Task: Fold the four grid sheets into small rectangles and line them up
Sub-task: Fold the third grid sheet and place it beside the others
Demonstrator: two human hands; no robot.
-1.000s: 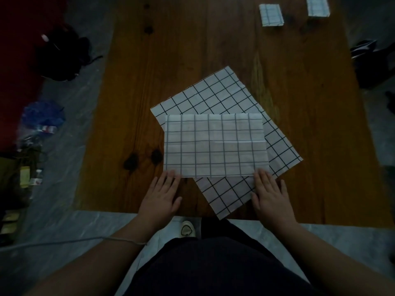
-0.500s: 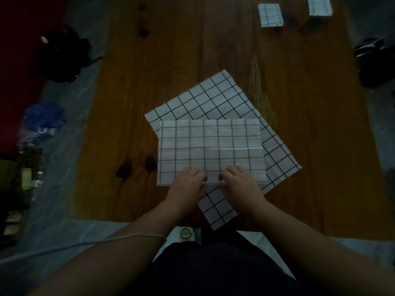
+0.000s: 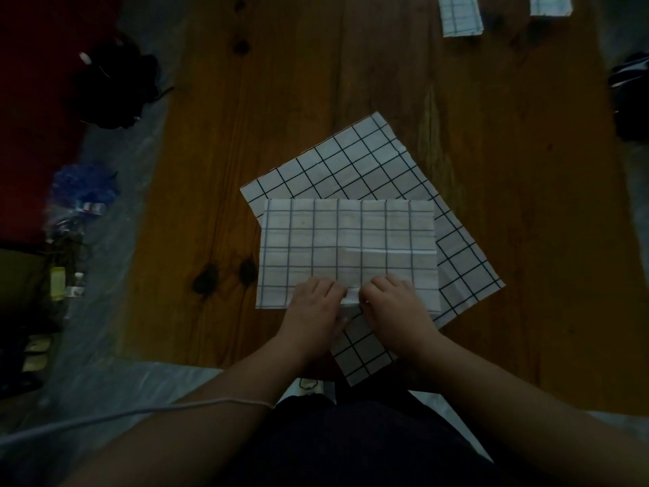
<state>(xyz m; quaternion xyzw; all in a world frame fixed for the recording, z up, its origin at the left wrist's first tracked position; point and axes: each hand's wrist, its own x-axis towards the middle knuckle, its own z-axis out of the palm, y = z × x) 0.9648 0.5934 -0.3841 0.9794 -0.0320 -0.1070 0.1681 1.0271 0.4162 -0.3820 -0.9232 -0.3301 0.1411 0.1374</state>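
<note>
A half-folded grid sheet (image 3: 347, 240) lies square to me on the wooden table (image 3: 316, 100). Under it a flat, unfolded grid sheet (image 3: 379, 163) lies turned at an angle, its near corner reaching the table's front edge. My left hand (image 3: 312, 311) and my right hand (image 3: 393, 307) sit side by side at the middle of the folded sheet's near edge, fingers curled and pinching that edge. Two small folded grid rectangles rest at the far right of the table, one (image 3: 460, 15) left of the other (image 3: 549, 4).
Dark bags (image 3: 112, 86) and a blue bundle (image 3: 84, 188) lie on the floor to the left. Small bottles (image 3: 65, 284) stand lower left. A dark bag (image 3: 632, 96) sits off the table's right side. A thin white cord (image 3: 140, 413) crosses my left forearm.
One second ago my hands lay flat and apart at the folded sheet's near corners. They have come together at the middle of its near edge and curled onto it.
</note>
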